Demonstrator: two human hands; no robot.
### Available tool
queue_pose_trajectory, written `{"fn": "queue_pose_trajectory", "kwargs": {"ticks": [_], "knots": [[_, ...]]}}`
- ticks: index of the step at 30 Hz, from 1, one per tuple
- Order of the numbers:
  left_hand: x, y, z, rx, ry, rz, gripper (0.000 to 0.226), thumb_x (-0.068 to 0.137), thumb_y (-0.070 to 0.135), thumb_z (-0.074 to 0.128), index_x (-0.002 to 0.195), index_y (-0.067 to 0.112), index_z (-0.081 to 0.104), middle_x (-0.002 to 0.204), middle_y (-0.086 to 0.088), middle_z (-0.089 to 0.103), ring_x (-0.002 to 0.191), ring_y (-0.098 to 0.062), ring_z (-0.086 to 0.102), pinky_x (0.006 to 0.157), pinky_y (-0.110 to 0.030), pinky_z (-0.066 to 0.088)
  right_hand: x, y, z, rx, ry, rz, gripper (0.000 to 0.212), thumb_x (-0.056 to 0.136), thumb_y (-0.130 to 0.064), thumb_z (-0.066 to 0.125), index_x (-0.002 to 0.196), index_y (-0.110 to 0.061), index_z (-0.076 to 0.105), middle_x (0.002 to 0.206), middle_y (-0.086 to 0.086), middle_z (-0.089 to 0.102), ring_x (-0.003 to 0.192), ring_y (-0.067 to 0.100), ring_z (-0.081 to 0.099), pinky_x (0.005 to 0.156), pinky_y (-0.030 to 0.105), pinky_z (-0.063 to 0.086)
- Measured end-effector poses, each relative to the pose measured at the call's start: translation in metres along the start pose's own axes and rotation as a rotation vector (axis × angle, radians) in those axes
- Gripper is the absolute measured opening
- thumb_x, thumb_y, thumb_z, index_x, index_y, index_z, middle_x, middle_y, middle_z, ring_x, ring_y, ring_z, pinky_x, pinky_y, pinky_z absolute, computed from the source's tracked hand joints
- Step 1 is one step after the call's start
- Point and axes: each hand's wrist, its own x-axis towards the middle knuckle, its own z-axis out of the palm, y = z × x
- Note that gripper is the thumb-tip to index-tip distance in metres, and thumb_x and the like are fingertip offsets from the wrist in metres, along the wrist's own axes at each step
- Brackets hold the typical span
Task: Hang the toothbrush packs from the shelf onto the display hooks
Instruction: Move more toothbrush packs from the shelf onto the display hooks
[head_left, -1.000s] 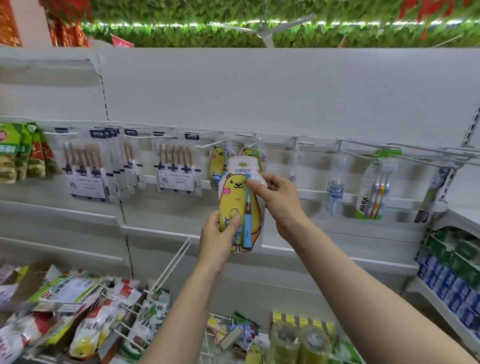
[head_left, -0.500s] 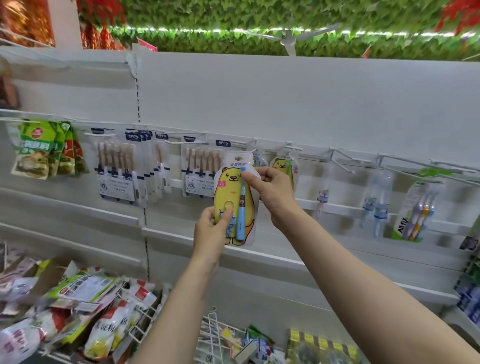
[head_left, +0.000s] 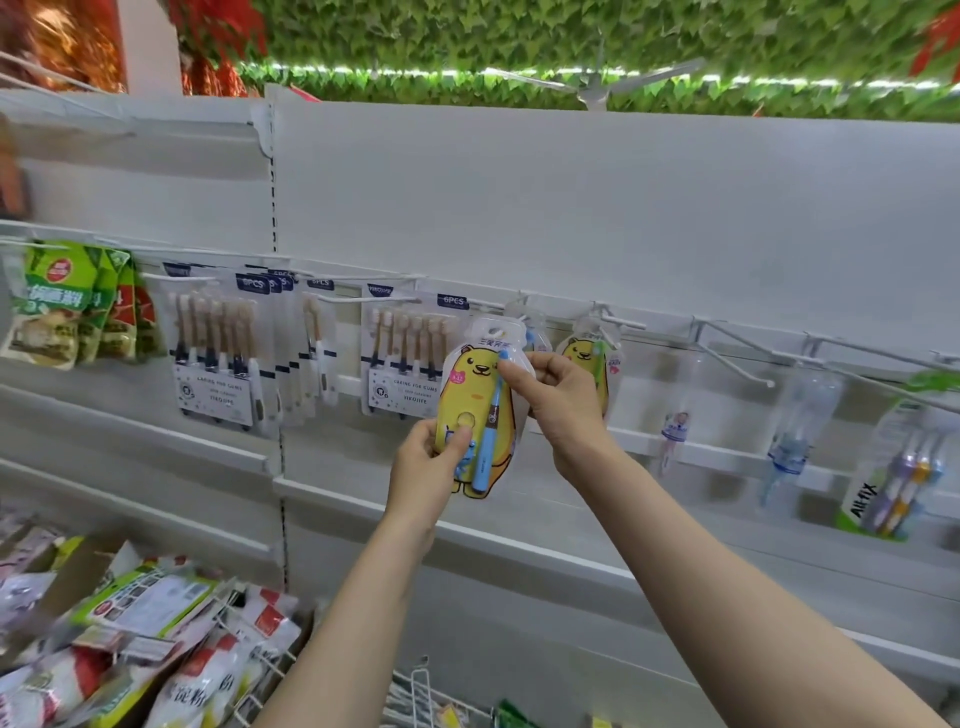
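Over at 9 o'clock, green snack bags (head_left: 62, 306) hang on the far-left hooks, writing too blurred to read. Moving right, at approx. 10 o'clock: two groups of multi-brush packs (head_left: 221, 353) already hung, tags read "6PCS", cards say "CARING FOR GUMS". So that section looks done.

Dead centre now: I've got the yellow bear toothbrush pack (head_left: 475, 410) w/ a blue brush inside, held up in front of the hook rail, hang-hole at top not yet on a hook as far as I can tell. My left hand (head_left: 428, 465) pinches the pack's bottom-left corner, thumb on the front. My right hand (head_left: 563, 402) pinches the upper right edge, thumb near the brush head. Small print on the pack's top, can't read it.

Just behind my right hand, at 1 o'clock, another bear pack (head_left: 589, 364) already hangs, and maybe one more behind the held pack, partly hidden. Going right to 3 o'clock: bare hook prongs (head_left: 737, 358), clear packs w/ small blue items, then a green pack (head_left: 893, 488) marked "ALL-FIX", best reading.

Progress, my guess: well underway, this pack mid-hang. Whether more wait on the shelf, can't tell; down at 7 o'clock only snack bags (head_left: 156, 654) show in the wire bins.
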Motion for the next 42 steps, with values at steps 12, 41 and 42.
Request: {"fn": "queue_pose_trajectory", "kwargs": {"ticks": [12,41,42], "knots": [[0.093,-0.024,0.039,0.104,-0.058,-0.068,0.015,0.092,0.025,0.069,0.103,0.017,0.065,0.094,0.0,0.074,0.087,-0.012,0.07,0.065,-0.019,0.05,0.088,0.04,-0.021,-0.062,0.018,0.021,0.024,0.087,-0.018,0.078,0.106,-0.006,0.069,0.095,0.009,0.074,0.082,0.011,0.07,0.065,0.015,0.054],[0.007,-0.011,0.04,0.929,-0.827,0.064,0.072,0.085,0.046,0.072,0.143,0.012,0.043,0.146,-0.008,0.049,0.13,-0.028,0.05,0.103,-0.036,0.041,-0.084,0.012,-0.093,-1.37,-0.049,0.528,0.052,0.097,-0.043,0.061,0.14,-0.015,0.052,0.142,0.008,0.056,0.126,0.028,0.053,0.105,0.039,0.044],[-0.003,-0.004,0.048,0.949,-0.862,0.118,0.072,0.085,0.045,0.072,0.143,0.013,0.044,0.146,-0.008,0.049,0.13,-0.027,0.05,0.103,-0.037,0.042,-0.096,0.001,-0.103,-1.432,-0.055,0.522,0.052,0.097,-0.043,0.06,0.141,-0.016,0.051,0.143,0.008,0.055,0.127,0.029,0.053,0.105,0.039,0.044]]}}
